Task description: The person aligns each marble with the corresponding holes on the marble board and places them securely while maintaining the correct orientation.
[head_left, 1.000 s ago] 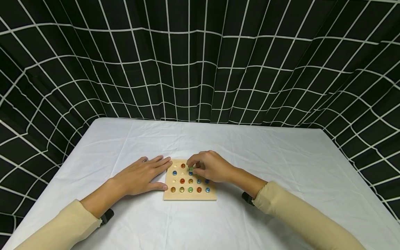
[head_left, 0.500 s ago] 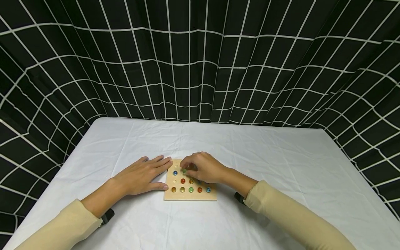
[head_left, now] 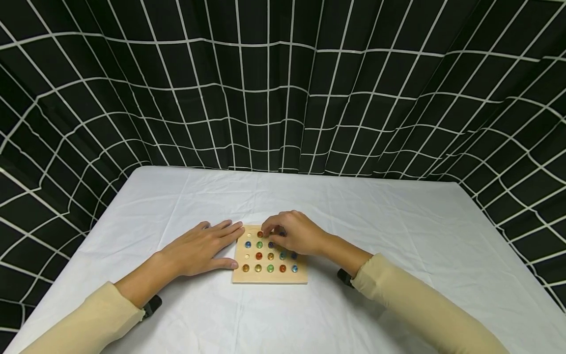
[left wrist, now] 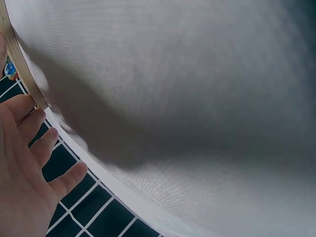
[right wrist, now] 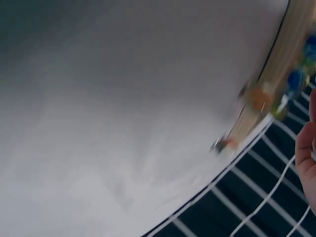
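A pale wooden board [head_left: 269,280] lies on the table, with rows of coloured glass marbles in its round hollows. A green marble [head_left: 259,245] sits in the second row from the back, between two blue ones. My left hand [head_left: 201,248], fingers spread, rests along the board's left edge with thumb and fingertips touching it. Over the back right part of the board hovers my right hand [head_left: 302,236], its thumb and fingers bent but apart, and I see nothing held between them. A red marble [head_left: 260,234] lies just left of its fingertips. Some marbles are hidden beneath this hand.
White cloth covers the table [head_left: 177,314]. A black curtain with white grid lines [head_left: 274,98] hangs behind it and at both sides. Blurred small coloured things [right wrist: 224,144] show by the board's end in the right wrist view. Two hollows at the board's left are bare.
My right hand carried the green marble left, let go of it in the second row, then drew back to the right. My left hand stays in place.
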A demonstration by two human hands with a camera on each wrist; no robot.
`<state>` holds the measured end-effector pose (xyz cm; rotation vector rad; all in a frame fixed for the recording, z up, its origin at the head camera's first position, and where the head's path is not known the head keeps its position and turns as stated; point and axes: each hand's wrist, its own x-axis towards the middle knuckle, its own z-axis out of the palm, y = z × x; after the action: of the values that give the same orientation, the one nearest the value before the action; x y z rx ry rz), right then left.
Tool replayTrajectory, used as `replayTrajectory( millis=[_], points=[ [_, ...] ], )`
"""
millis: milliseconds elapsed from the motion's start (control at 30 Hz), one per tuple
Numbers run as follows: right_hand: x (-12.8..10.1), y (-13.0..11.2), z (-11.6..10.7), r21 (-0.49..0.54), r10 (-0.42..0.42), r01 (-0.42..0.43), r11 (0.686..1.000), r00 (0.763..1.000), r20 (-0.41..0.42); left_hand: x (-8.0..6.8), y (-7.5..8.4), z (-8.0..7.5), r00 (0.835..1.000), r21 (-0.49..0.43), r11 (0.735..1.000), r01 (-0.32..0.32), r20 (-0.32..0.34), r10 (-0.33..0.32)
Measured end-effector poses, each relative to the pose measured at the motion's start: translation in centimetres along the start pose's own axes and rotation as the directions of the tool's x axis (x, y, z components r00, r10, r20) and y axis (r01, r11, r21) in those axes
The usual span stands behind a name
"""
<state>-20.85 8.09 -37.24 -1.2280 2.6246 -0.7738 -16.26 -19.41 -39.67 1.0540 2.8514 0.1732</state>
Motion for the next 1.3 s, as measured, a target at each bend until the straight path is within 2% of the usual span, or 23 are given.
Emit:
replayTrajectory(
  millis=[233, 433, 667, 933, 1300],
  points=[
    [-1.6, 2.6, -2.2, -0.003, 0.045, -0.046, 0.999, 0.995, -0.086, 0.0, 0.0, 0.0, 1.0, 0.005, 1.0, -0.002, 0.004, 0.002],
    [-3.6, 4.6, -3.0, -0.021, 0.1, -0.103, 0.994, 0.987, -0.125, 0.0, 0.1, -0.1, 1.0, -0.004, 1.0, -0.004, 0.004, 0.004],
    [-4.8, 5.8, -2.7, -0.041, 0.149, -0.154, 0.987, 0.983, -0.104, 0.0, 0.2, -0.2, 1.0, -0.005, 1.0, 0.0, 0.006, 0.0],
    [-5.0, 6.1, -2.3, -0.061, 0.13, -0.135, 0.989, 0.988, -0.08, 0.0, 0.2, 0.0, 1.0, -0.007, 1.0, -0.001, 0.001, 0.001],
    [-4.8, 6.0, -2.1, -0.078, 0.154, -0.16, 0.984, 0.985, -0.08, 0.0, 0.3, -0.1, 1.0, -0.01, 1.0, 0.003, 0.002, -0.003]
  ],
)
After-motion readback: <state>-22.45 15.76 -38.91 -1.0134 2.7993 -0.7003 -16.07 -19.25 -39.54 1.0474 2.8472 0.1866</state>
